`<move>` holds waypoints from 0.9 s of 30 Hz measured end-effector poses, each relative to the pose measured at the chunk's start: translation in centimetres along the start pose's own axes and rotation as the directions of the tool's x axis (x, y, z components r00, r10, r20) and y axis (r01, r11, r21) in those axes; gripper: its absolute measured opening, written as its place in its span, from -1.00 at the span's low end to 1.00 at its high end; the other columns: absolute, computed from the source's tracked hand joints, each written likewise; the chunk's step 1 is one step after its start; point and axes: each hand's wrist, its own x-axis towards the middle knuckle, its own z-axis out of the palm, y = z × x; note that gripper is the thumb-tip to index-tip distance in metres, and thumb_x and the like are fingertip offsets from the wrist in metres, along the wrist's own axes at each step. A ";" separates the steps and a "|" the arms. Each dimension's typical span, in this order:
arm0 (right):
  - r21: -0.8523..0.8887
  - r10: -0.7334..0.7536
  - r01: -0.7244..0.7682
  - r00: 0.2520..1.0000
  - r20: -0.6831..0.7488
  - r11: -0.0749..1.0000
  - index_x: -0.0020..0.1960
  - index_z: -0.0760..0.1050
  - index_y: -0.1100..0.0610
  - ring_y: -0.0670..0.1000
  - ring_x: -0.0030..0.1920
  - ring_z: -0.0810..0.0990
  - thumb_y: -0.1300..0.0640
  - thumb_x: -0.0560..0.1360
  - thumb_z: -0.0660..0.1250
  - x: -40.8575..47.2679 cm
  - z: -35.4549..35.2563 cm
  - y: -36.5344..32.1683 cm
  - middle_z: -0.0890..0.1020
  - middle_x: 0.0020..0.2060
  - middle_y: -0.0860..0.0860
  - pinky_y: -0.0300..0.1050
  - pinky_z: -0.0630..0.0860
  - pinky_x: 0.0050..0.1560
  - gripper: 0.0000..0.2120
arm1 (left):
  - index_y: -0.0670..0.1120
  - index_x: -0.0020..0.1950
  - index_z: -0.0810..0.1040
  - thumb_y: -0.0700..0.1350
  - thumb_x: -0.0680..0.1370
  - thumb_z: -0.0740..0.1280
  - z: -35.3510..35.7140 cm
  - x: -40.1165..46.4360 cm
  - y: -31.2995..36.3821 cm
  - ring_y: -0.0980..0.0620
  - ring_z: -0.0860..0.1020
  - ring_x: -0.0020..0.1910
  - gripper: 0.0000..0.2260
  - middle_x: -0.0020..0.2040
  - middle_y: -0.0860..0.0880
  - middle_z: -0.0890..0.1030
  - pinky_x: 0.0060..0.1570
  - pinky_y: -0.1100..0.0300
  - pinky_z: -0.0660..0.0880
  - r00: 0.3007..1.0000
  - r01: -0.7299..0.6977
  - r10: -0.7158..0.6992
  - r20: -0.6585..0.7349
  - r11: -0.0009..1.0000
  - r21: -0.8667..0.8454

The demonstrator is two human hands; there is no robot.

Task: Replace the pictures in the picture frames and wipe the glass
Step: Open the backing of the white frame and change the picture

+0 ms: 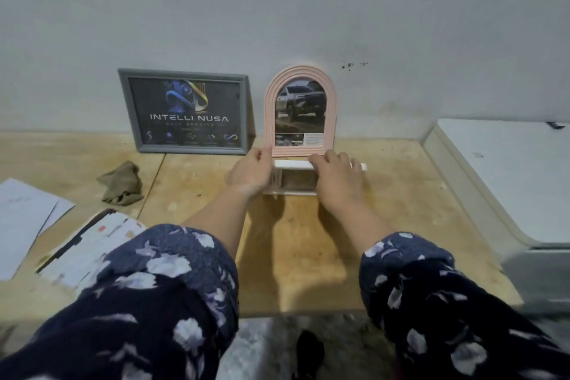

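Both hands are reaching to a pink arched frame (300, 109) standing against the wall.

Left hand (251, 171) is pinching its lower corner; right hand (334, 174) is resting, fingers loosely bent, on a white frame (293, 177) just before it.

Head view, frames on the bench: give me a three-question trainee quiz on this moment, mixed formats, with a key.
1. True or false: the grey frame stands against the wall.
2. What does the picture in the pink arched frame show? A) a car B) a flower C) a logo
3. Fill in: the crumpled cloth lies in front of the ___ frame.

Key: 1 true. 2 A. 3 grey. Both hands, left hand and right hand, reach to the pink frame's base, above a white object lying flat.
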 end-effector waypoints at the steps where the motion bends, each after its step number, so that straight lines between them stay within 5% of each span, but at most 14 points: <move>1: -0.013 -0.007 0.007 1.000 -0.009 1.000 0.34 0.36 -0.08 0.14 0.25 0.38 0.29 0.49 0.17 -1.0 0.3 -0.2 0.47 0.24 0.05 0.12 0.26 0.28 -0.52 | -0.01 0.32 0.45 0.23 0.63 -0.11 0.1 -0.7 -0.7 -0.14 0.44 0.31 -0.49 0.31 -0.11 0.52 0.34 -0.07 0.30 1.000 -0.013 0.013 -0.001 0.999 0.047; 6: -0.042 -0.058 0.059 0.998 0.027 0.997 0.25 0.42 -0.05 0.11 0.21 0.41 0.12 0.49 0.22 -5.9 1.2 -0.8 0.50 0.18 0.00 0.07 0.30 0.15 -0.66 | 0.05 0.09 0.54 0.18 0.63 -0.07 0.7 -2.6 -2.9 -0.10 0.53 0.13 -0.58 0.04 0.00 0.64 0.27 -0.09 0.31 0.999 -0.049 0.045 0.022 0.966 0.254; 11: -0.076 -0.073 0.084 0.989 0.130 0.994 0.21 0.43 -0.03 0.11 0.18 0.41 0.15 0.47 0.26 -9.6 3.7 -1.4 0.51 0.16 0.01 0.05 0.34 0.11 -0.69 | 0.03 0.13 0.52 0.03 0.57 0.16 2.3 -4.7 -4.4 -0.10 0.50 0.15 -0.77 0.05 -0.03 0.59 0.20 -0.03 0.31 0.983 -0.076 -0.015 0.184 0.877 0.475; 19: -0.043 -0.123 0.143 0.944 0.305 0.989 0.29 0.38 -0.02 0.11 0.19 0.38 0.18 0.51 0.21 -11.4 7.1 -1.6 0.45 0.18 0.03 0.03 0.35 0.08 -0.64 | 0.02 0.27 0.49 -0.01 0.54 0.16 4.8 -5.2 -7.0 -0.11 0.43 0.23 -0.68 0.22 -0.07 0.47 0.19 -0.04 0.35 0.977 -0.058 -0.067 0.204 0.832 0.552; 27: 0.044 0.227 -0.261 0.900 0.372 0.964 0.35 0.36 0.06 0.12 0.24 0.37 0.25 0.48 0.20 -9.6 6.4 1.5 0.41 0.24 0.07 0.01 0.41 0.17 -0.56 | -0.06 0.35 0.40 -0.01 0.54 0.16 5.4 -3.7 -6.6 -0.14 0.41 0.24 -0.61 0.28 -0.10 0.37 0.20 -0.06 0.42 0.968 0.005 -0.132 0.215 0.862 0.506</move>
